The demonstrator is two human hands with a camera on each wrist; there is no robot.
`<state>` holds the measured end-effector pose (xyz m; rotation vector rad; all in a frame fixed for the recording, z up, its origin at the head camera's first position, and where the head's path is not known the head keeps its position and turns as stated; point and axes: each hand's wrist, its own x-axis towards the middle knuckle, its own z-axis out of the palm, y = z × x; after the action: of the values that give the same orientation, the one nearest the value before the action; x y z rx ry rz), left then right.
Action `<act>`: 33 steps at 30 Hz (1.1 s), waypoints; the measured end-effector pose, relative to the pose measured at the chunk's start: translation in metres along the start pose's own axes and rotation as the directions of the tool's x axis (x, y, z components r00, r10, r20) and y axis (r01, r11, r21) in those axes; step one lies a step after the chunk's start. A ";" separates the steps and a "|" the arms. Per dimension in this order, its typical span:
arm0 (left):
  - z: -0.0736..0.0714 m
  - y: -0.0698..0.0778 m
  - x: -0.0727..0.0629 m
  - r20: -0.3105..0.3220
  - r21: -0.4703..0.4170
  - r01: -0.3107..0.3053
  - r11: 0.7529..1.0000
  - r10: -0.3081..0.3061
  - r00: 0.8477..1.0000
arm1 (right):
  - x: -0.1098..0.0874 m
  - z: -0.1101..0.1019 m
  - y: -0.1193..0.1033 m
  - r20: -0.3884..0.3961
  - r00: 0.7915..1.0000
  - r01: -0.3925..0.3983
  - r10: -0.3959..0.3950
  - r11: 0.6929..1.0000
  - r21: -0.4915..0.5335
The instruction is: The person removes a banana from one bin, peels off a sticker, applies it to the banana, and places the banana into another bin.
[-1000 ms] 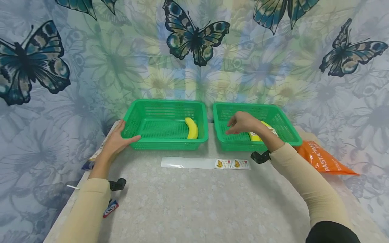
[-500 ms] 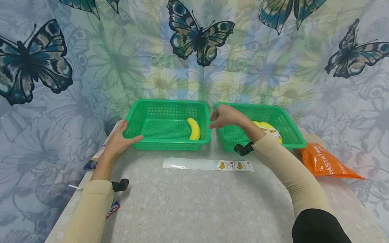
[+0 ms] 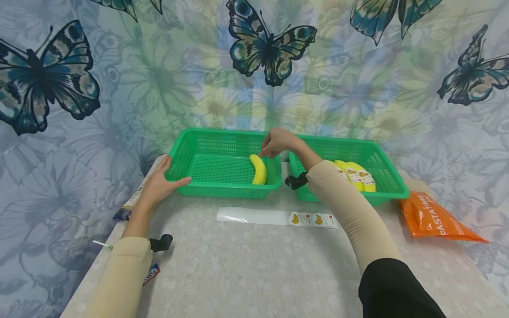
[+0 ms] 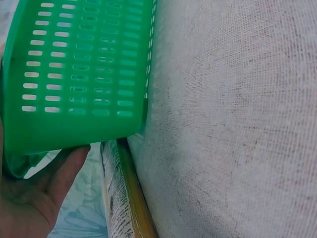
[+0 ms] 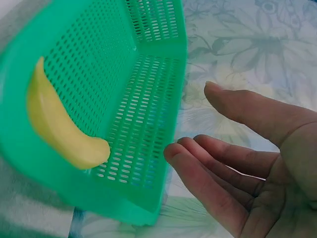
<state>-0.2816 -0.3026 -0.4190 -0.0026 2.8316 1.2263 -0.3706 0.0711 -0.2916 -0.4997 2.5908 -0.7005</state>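
My left hand [image 3: 159, 183] rests against the near left corner of the left green plastic basket [image 3: 226, 191]. Its thumb lies along the front rim, its fingers along the left end; the left wrist view shows fingers touching the basket wall [image 4: 79, 131]. A single yellow banana [image 3: 259, 170] lies inside at the right end. Just above that end is my right hand [image 3: 280, 142], near the banana's tip. From the right wrist, thumb and bent fingers [image 5: 203, 188] stand apart with nothing between them; the banana [image 5: 62, 124] is apart from them.
A second green basket [image 3: 389, 194] at the right holds several labelled bananas [image 3: 355, 174], partly behind my right arm. In front lies a strip of banana stickers [image 3: 306, 219]. An orange bag [image 3: 437, 216] sits at the right, a small packet [image 3: 152, 273] by my left sleeve.
My right hand has moved left from over the right basket to the left basket's right end. The labelled bananas show more fully. My left hand stays at its corner.
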 end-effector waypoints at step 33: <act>0.004 -0.004 0.002 -0.045 0.007 -0.018 1.000 0.018 0.999 | 0.096 0.038 0.008 0.067 0.972 -0.215 0.224 0.970 -0.116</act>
<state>-0.2828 -0.3024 -0.4244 -0.0047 2.8800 1.2362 -0.4359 0.0203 -0.3537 -0.2598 2.5668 -0.4589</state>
